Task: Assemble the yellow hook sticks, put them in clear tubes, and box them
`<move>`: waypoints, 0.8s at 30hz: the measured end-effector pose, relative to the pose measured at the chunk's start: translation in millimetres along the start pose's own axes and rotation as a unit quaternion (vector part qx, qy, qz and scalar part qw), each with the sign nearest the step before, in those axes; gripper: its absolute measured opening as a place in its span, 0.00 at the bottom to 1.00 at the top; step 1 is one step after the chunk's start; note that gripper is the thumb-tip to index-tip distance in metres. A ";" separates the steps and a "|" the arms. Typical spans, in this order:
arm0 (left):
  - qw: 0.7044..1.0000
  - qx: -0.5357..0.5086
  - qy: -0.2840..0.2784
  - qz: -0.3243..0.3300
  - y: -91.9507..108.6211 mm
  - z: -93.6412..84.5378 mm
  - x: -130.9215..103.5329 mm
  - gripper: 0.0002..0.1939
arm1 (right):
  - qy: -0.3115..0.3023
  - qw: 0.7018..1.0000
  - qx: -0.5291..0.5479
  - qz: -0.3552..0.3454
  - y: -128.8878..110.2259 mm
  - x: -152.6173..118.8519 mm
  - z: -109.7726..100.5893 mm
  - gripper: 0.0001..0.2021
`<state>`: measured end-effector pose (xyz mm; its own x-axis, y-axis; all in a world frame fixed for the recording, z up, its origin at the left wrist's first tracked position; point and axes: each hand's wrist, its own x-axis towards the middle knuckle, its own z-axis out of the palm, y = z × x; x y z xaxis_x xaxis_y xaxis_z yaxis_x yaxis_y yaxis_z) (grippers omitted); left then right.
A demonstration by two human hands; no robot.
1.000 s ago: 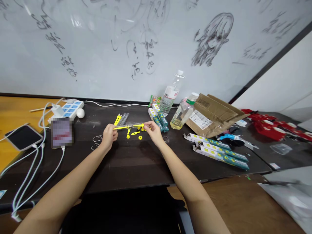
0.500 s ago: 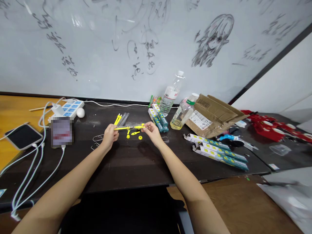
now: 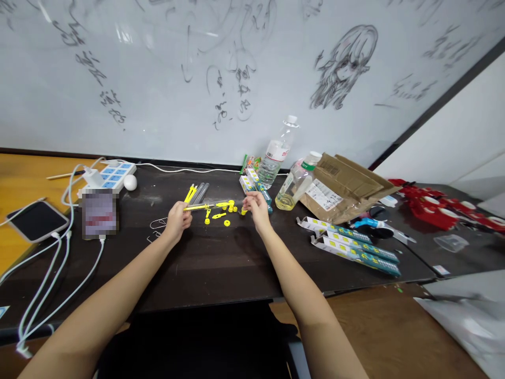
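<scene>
My left hand [image 3: 177,222] is closed around the end of a thin yellow rod [image 3: 195,207], which points right toward a clear tube [image 3: 215,203]. My right hand [image 3: 258,210] pinches at the tube's right, with a small yellow piece [image 3: 243,211] at its fingertips; its exact shape is too small to make out. On the dark table between the hands lie several small yellow parts, among them a ring [image 3: 226,223] and a flat pointed piece [image 3: 219,216]. Behind my left hand rest yellow rods [image 3: 190,193] and clear tubes [image 3: 202,192].
Bent wire hooks [image 3: 158,223] lie left of my left hand. Printed narrow boxes [image 3: 355,247], a water bottle [image 3: 274,158], a second bottle [image 3: 295,184] and a cardboard package [image 3: 347,184] are at the right. A power strip [image 3: 114,176] and charging phones stand left.
My right hand has moved right, away from my left hand, uncovering yellow parts on the table. My left hand stays nearly in place with the rod.
</scene>
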<state>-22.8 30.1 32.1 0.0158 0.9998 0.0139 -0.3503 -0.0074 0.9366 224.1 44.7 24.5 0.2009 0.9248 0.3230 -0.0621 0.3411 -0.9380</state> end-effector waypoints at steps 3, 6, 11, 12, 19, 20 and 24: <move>1.000 -0.008 -0.005 -0.005 0.3 -0.5 0.4 0.09 | 0.030 0.997 -0.065 -0.007 7.0 6.1 -6.5 0.08; 1.000 -0.016 -0.008 -0.010 0.5 -1.0 0.6 0.10 | 0.024 0.986 -0.159 -0.033 11.5 5.1 -7.8 0.07; 0.999 -0.029 0.001 -0.018 2.9 -0.6 -0.2 0.10 | 0.004 0.894 -0.426 -0.136 12.9 -3.6 -10.5 0.12; 0.999 -0.030 0.003 -0.021 3.8 -0.3 -0.6 0.11 | -0.008 0.875 -0.465 -0.133 14.2 -4.6 -11.7 0.14; 0.999 -0.027 0.006 -0.032 6.9 1.9 -2.4 0.11 | -0.031 0.936 -0.343 -0.069 15.1 2.6 -15.0 0.09; 0.999 -0.026 0.007 -0.033 6.6 1.6 -2.2 0.11 | -0.027 0.961 -0.269 -0.059 11.3 3.7 -13.7 0.10; 0.999 -0.026 0.003 -0.038 3.8 -0.5 -0.6 0.12 | -0.040 0.999 -0.023 -0.013 -6.1 1.3 -4.4 0.17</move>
<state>-24.6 29.5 35.4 0.0392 0.9976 -0.0578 -0.3971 0.0686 0.9152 229.0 43.1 30.1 0.1227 0.9268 0.3548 -0.0119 0.3589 -0.9333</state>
